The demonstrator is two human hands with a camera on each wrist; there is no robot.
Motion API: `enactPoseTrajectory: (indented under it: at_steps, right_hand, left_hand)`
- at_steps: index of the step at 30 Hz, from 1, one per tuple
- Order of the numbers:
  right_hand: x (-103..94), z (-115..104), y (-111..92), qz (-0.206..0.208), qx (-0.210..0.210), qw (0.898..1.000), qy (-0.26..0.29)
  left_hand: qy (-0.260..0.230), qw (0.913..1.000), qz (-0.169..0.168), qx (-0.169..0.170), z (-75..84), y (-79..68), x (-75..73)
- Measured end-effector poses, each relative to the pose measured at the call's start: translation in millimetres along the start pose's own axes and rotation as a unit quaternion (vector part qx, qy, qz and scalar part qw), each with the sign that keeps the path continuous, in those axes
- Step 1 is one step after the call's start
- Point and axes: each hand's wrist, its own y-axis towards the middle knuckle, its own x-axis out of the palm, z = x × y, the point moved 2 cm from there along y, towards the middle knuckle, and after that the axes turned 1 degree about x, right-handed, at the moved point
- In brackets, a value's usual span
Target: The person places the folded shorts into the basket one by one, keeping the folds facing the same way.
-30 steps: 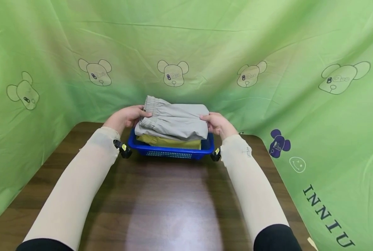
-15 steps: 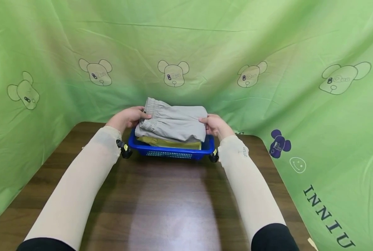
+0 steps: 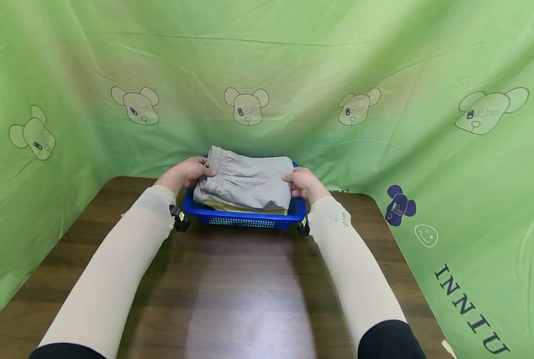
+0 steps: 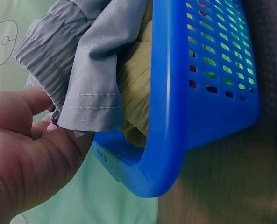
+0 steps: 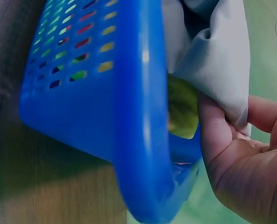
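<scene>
Folded grey shorts with a gathered elastic waistband lie over a blue plastic basket, on top of a folded yellow cloth. At the waistband end, my left hand pinches the shorts, thumb on top and fingers beneath. My right hand pinches the opposite end in the same way. In the left wrist view, the waistband and a stitched hem hang beside the basket's rim. The right wrist view shows the grey fold between thumb and fingers, just above the yellow cloth.
The basket stands at the back of a brown wooden table. A green curtain printed with bear heads hangs behind and at both sides. Red and green patches show through the basket's holes.
Both hands have lowered the grey shorts further into the basket, covering more of the yellow cloth. The right hand has also shifted slightly left. The basket stays in place.
</scene>
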Motion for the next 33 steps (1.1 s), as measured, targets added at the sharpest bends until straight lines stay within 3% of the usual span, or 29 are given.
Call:
enactPoseTrajectory:
  at_steps: [13, 22, 29, 33]
  right_hand:
    - [4.7, 6.2, 0.6, 0.015, -0.001, 0.999, -0.032]
    - [7.2, 10.0, 2.2, 0.033, 0.000, 0.998, -0.055]
    - [10.7, 11.6, 3.2, 0.041, -0.004, 0.996, -0.083]
    - [11.2, 10.9, 2.5, 0.044, -0.008, 0.993, -0.108]
  left_hand:
    - [0.089, 0.9958, 0.020, 0.007, -0.8, -4.0, 2.2]
    - [0.176, 0.9838, 0.036, 0.004, -3.8, -5.3, 5.4]
    - [0.195, 0.9800, 0.039, -0.008, -5.3, -3.0, 5.4]
    - [0.231, 0.9718, 0.047, -0.014, -6.8, 1.0, 6.3]
